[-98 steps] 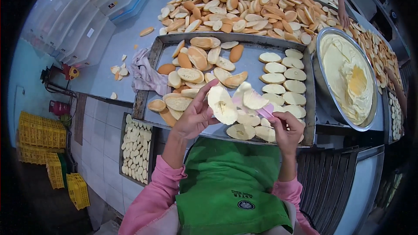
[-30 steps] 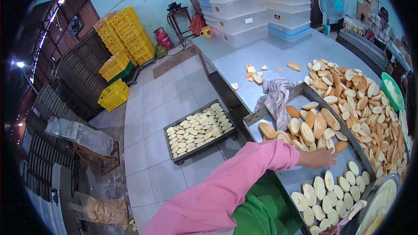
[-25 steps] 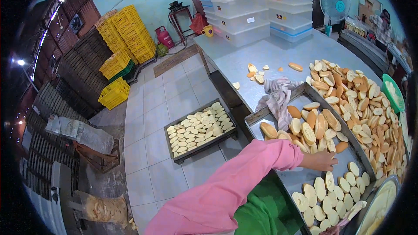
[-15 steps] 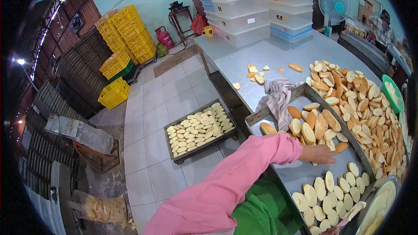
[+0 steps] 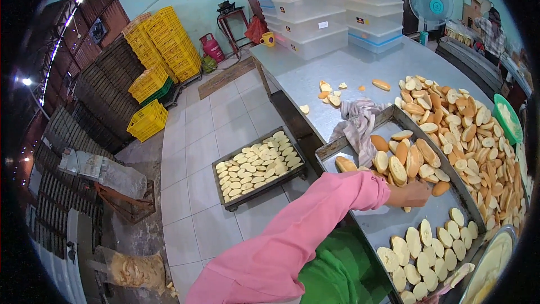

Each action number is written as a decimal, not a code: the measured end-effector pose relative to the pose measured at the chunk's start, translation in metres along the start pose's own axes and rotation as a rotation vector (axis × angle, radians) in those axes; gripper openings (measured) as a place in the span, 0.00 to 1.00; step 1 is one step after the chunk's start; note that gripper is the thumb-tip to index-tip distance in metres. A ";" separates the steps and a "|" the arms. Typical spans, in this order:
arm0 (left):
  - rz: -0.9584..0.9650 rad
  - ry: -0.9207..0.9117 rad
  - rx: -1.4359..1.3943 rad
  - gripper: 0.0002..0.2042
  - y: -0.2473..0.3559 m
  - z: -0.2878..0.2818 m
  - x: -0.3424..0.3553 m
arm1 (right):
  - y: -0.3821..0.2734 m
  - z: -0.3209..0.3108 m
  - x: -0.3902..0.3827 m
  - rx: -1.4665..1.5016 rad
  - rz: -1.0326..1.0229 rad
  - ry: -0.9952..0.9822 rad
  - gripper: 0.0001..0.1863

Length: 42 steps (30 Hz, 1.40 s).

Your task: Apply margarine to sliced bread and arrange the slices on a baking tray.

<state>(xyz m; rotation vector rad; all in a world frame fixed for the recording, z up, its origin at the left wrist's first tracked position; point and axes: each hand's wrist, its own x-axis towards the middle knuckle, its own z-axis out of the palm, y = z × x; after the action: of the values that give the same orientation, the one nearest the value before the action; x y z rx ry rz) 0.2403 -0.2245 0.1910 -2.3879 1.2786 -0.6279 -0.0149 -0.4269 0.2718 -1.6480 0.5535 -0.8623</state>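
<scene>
My left hand (image 5: 413, 194), in a pink sleeve, reaches over a metal tray (image 5: 368, 222). Its fingers are curled down among halved bread rolls (image 5: 398, 171) heaped in the tray's far part; what they hold, if anything, is hidden. Beside the fingertips lies a brown-crusted roll half (image 5: 440, 188). Rows of halves (image 5: 413, 241) lie cut face up in the near part. At the lower right, a long pale piece (image 5: 463, 273) sticks up over the tray's corner, too unclear to name. My right hand (image 5: 434, 299) barely shows below it, fingers mostly cut off. A bowl of pale cream (image 5: 495, 273) stands alongside.
A large heap of bread halves (image 5: 472, 141) covers the table's right side, near a green basin (image 5: 507, 121). A crumpled cloth (image 5: 357, 126) drapes the tray's edge. Another filled tray (image 5: 259, 166) sits low at left. Plastic boxes (image 5: 312, 17) are stacked behind.
My left hand has drawn slightly left and its fingers have curled in, from stretched over the bread halves. The pale piece at the lower right has shifted slightly.
</scene>
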 end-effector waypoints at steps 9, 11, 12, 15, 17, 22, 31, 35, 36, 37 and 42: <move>-0.268 0.185 -0.586 0.10 -0.018 -0.043 0.006 | 0.004 -0.003 0.001 -0.011 0.041 0.063 0.12; -0.391 0.269 -0.853 0.13 -0.021 -0.078 -0.011 | 0.000 0.001 0.003 -0.006 0.056 0.035 0.11; -0.416 0.324 -0.909 0.13 -0.020 -0.086 -0.019 | -0.002 0.004 0.004 -0.008 0.070 0.007 0.11; -0.499 0.400 -1.083 0.14 -0.009 -0.111 -0.044 | -0.001 0.011 0.005 0.049 0.054 -0.155 0.10; -0.559 0.415 -1.196 0.15 0.003 -0.122 -0.059 | 0.000 0.014 0.004 -0.003 0.046 -0.223 0.11; -0.858 0.295 -2.547 0.20 0.029 -0.139 -0.078 | 0.034 0.015 0.003 0.002 -0.024 -0.427 0.11; -0.771 0.124 -2.782 0.23 0.027 -0.156 -0.097 | 0.002 0.061 -0.012 0.143 0.028 -0.581 0.05; -0.716 0.051 -2.848 0.23 0.029 -0.153 -0.090 | 0.000 0.068 -0.010 0.188 -0.111 -0.611 0.07; -0.726 0.039 -2.848 0.23 0.031 -0.152 -0.088 | 0.000 0.069 -0.010 0.170 -0.105 -0.593 0.07; -0.719 0.024 -2.859 0.23 0.034 -0.150 -0.089 | 0.001 0.071 -0.009 0.175 -0.129 -0.605 0.08; -0.788 0.056 -2.784 0.27 0.041 -0.140 -0.091 | 0.002 0.063 -0.012 0.108 -0.138 -0.618 0.09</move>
<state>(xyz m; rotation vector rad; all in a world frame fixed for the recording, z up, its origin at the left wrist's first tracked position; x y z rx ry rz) 0.0920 -0.1836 0.2684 0.8282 -0.0908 -0.7148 0.0272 -0.3797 0.2609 -1.7530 -0.0354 -0.4271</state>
